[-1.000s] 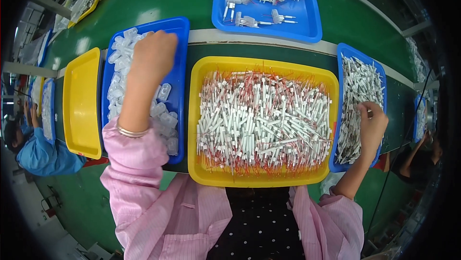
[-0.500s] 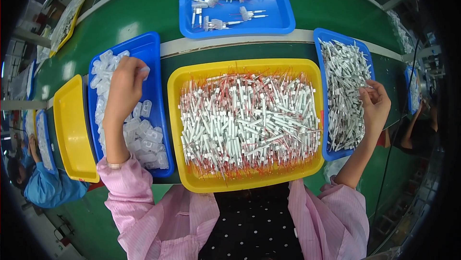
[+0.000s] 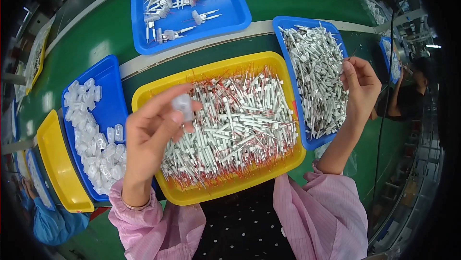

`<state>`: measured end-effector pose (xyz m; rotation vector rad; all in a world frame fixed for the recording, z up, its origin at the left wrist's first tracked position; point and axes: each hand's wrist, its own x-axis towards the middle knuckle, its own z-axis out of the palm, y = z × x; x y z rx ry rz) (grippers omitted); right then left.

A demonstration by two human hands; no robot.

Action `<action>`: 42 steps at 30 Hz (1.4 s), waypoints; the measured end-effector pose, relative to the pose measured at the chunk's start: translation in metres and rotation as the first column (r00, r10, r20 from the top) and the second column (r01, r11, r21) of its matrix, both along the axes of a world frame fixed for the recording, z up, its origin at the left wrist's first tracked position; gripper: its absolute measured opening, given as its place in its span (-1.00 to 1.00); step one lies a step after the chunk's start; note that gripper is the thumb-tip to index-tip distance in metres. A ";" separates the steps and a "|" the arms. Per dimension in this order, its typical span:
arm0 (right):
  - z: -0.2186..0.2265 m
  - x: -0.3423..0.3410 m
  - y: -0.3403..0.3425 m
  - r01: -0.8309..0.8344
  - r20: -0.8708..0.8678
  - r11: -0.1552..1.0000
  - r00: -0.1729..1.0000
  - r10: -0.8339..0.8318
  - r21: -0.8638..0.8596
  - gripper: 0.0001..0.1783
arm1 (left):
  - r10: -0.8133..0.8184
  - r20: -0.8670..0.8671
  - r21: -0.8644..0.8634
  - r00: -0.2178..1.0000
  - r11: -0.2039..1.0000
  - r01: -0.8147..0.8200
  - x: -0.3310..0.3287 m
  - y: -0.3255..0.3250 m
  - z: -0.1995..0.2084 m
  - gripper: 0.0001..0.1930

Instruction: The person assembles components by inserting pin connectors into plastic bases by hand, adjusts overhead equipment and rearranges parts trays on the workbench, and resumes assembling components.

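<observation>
My left hand (image 3: 156, 128) holds a small translucent plastic housing (image 3: 182, 105) between thumb and fingers, above the left part of a yellow tray (image 3: 188, 197). That tray is heaped with white stick-like parts with thin red wires (image 3: 235, 120). My right hand (image 3: 360, 84) is pinched at the right edge of a blue tray (image 3: 314, 143) full of white and grey metallic stick-like parts (image 3: 317, 77). A thin dark tip (image 3: 354, 54) pokes up from its fingertips; most of that part is hidden. More clear housings (image 3: 98, 140) lie in the blue tray (image 3: 110, 80) on the left.
At the far side, a blue tray (image 3: 216, 12) carries housings joined with white sticks. A yellow tray (image 3: 62, 168) stands at the far left. A person in a blue sleeve (image 3: 55, 221) is at the lower left; another person in dark clothing (image 3: 413, 99) is at the right.
My left hand has left the left blue tray and come right, over the yellow tray, with a housing in it. My right hand has lifted slightly from the parts. The view has turned.
</observation>
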<state>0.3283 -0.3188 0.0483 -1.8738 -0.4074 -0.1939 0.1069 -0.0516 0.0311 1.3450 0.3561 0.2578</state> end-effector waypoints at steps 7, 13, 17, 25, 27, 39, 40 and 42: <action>0.016 -0.070 0.076 -0.485 -0.238 0.809 0.787 0.570 0.333 -0.88 | -0.115 0.171 -0.215 0.979 0.965 0.151 0.007 -0.011 -0.016 -0.63; 0.003 -0.092 0.098 -0.691 -0.219 0.711 0.679 0.701 0.131 -0.83 | -0.040 0.260 -0.431 0.965 0.889 0.152 0.006 -0.006 -0.020 -0.56; 0.005 -0.084 0.100 -0.730 -0.026 0.673 0.679 0.733 -0.120 -0.85 | -0.042 0.298 -0.407 0.954 0.898 0.167 0.004 -0.002 -0.022 -0.58; 0.001 -0.079 0.100 -0.650 0.205 0.741 0.712 0.671 -0.169 -0.82 | -0.055 0.303 -0.381 0.952 0.908 0.173 0.002 -0.002 -0.022 -0.59; 0.001 -0.078 0.100 -0.644 0.220 0.746 0.713 0.666 -0.171 -0.82 | -0.047 0.287 -0.382 0.957 0.910 0.159 0.001 -0.003 -0.021 -0.59; 0.007 -0.081 0.097 -0.612 0.345 0.736 0.651 0.676 -0.289 -0.75 | -0.096 0.291 -0.134 0.952 0.981 0.140 0.003 0.000 -0.021 -0.64; 0.007 -0.082 0.098 -0.613 0.352 0.735 0.646 0.677 -0.289 -0.74 | -0.099 0.290 -0.135 0.952 0.980 0.143 0.003 -0.001 -0.020 -0.64; 0.004 -0.085 0.098 -0.590 0.366 0.754 0.660 0.656 -0.289 -0.74 | -0.074 0.317 -0.062 0.946 0.993 0.099 0.005 -0.002 -0.020 -0.64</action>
